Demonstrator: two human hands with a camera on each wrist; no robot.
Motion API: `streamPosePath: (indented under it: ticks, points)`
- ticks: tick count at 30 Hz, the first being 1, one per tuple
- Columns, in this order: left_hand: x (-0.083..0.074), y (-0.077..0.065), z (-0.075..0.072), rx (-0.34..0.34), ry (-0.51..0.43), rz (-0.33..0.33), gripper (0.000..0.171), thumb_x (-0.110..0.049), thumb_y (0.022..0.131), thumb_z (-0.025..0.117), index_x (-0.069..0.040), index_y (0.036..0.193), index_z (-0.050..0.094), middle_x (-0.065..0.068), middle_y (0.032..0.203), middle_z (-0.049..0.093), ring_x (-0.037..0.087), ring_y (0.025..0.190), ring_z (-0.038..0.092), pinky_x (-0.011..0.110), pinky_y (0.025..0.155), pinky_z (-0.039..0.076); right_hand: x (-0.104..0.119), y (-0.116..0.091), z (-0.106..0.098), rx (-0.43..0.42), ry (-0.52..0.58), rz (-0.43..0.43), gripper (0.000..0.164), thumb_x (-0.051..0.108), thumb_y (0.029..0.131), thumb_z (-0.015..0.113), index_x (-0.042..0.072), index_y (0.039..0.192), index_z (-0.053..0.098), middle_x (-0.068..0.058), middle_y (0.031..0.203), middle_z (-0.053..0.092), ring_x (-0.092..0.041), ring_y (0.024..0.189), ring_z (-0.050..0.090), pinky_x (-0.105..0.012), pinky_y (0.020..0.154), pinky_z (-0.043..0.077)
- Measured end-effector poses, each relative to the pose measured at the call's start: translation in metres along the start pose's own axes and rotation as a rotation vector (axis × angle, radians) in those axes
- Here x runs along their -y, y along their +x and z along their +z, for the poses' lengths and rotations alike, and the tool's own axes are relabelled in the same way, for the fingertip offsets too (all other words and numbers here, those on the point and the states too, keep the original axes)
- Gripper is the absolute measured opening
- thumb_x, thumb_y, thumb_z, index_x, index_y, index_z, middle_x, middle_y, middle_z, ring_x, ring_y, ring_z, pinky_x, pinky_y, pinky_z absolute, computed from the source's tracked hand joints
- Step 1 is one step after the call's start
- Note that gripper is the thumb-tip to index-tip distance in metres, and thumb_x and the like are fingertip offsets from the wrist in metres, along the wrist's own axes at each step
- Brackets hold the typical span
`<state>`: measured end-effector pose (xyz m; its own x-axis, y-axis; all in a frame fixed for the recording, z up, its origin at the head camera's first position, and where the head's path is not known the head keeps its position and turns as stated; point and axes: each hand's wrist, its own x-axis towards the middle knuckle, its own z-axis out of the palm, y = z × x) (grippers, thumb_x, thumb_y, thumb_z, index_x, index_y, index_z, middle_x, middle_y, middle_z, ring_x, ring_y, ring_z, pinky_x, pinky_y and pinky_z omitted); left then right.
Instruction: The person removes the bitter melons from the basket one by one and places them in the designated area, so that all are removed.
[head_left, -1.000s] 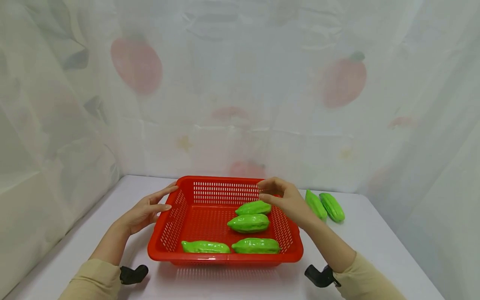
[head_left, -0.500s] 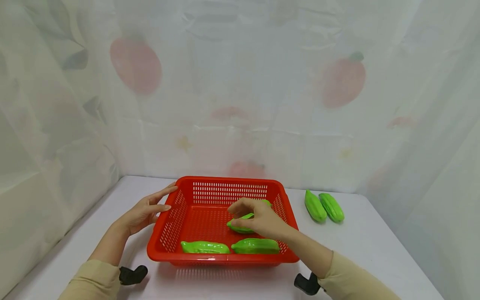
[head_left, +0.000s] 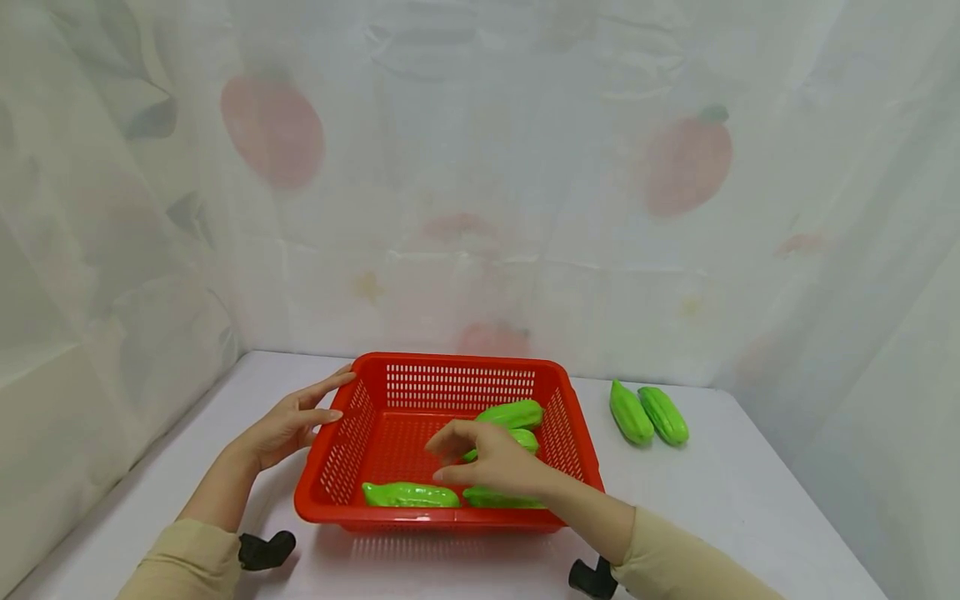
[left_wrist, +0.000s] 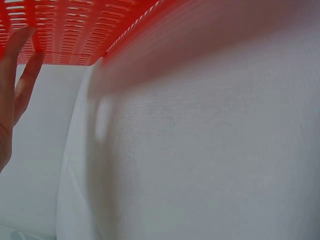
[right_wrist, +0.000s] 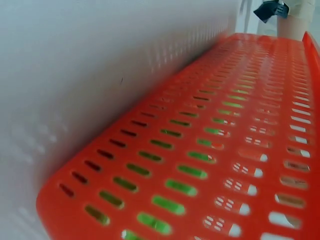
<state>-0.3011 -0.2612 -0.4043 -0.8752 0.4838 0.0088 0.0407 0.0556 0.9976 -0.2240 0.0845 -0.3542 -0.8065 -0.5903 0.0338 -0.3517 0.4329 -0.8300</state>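
Observation:
A red perforated plastic basket [head_left: 456, 514] stands on the white table. My left hand [head_left: 288, 427] rests its fingers and thumb against the basket's left rim. In the left wrist view, fingers [left_wrist: 27, 82] lie along the basket's outer wall. Over the basket's front right part is my right hand [head_left: 491, 458], fingers bent, with nothing visible between them. It partly covers one ribbed green gourd [head_left: 527, 439] and another gourd [head_left: 498, 498] by the front wall. A third gourd [head_left: 411, 495] lies front left, and one more gourd [head_left: 513, 413] lies at the right rear.
Two green gourds lie side by side on the table, right of the basket: a left one [head_left: 632, 412] and a right one [head_left: 663, 415]. A pale curtain [head_left: 480, 208] with strawberry prints hangs behind. Black devices [head_left: 267, 550] are strapped on both wrists.
My right hand has moved from over the basket's right rim leftward and toward its front. The rear gourd shows again. My left hand has stayed at the left rim.

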Motion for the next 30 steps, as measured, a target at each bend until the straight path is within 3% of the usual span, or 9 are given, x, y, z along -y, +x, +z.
streamPosePath:
  ticks: [5, 17, 26, 30]
  points:
    - [0.0, 0.0, 0.0, 0.003, 0.002, 0.002, 0.065, -0.013, 0.1, 0.052, -0.017, 0.158, 0.022, 0.006, 0.169, -0.004, 0.006, 0.114, 0.062, 0.035, 0.087, 0.061, -0.001, 0.005, 0.008, 0.012, 0.005, 0.026, 0.024, 0.023, 0.087, 0.075, 0.023, 0.11, 0.068, 0.007, 0.107, 0.069, -0.019, 0.105, 0.062, -0.019, 0.085, 0.05]
    - [0.002, 0.001, 0.0, 0.001, -0.003, 0.0, 0.066, -0.013, 0.1, 0.052, -0.017, 0.158, 0.021, 0.006, 0.169, -0.004, 0.005, 0.115, 0.062, 0.034, 0.087, 0.061, -0.007, 0.02, 0.021, 0.008, -0.03, 0.024, 0.027, 0.026, 0.086, 0.076, 0.025, 0.111, 0.067, 0.011, 0.11, 0.069, -0.014, 0.11, 0.062, -0.022, 0.091, 0.052]
    - [-0.001, 0.0, 0.001, 0.004, -0.001, -0.002, 0.066, -0.013, 0.1, 0.051, -0.016, 0.158, 0.02, 0.007, 0.169, -0.005, 0.006, 0.114, 0.062, 0.035, 0.088, 0.061, -0.01, 0.023, 0.026, 0.023, -0.057, 0.045, 0.03, 0.024, 0.085, 0.077, 0.024, 0.113, 0.067, -0.002, 0.118, 0.07, -0.012, 0.11, 0.062, -0.023, 0.092, 0.052]
    - [-0.001, -0.001, 0.001, 0.005, 0.001, -0.003, 0.066, -0.013, 0.1, 0.051, -0.016, 0.158, 0.02, 0.007, 0.169, -0.006, 0.005, 0.114, 0.062, 0.034, 0.088, 0.061, -0.01, 0.024, 0.027, 0.037, -0.055, 0.045, 0.03, 0.022, 0.084, 0.077, 0.022, 0.113, 0.067, -0.004, 0.118, 0.07, -0.018, 0.111, 0.064, -0.024, 0.093, 0.053]
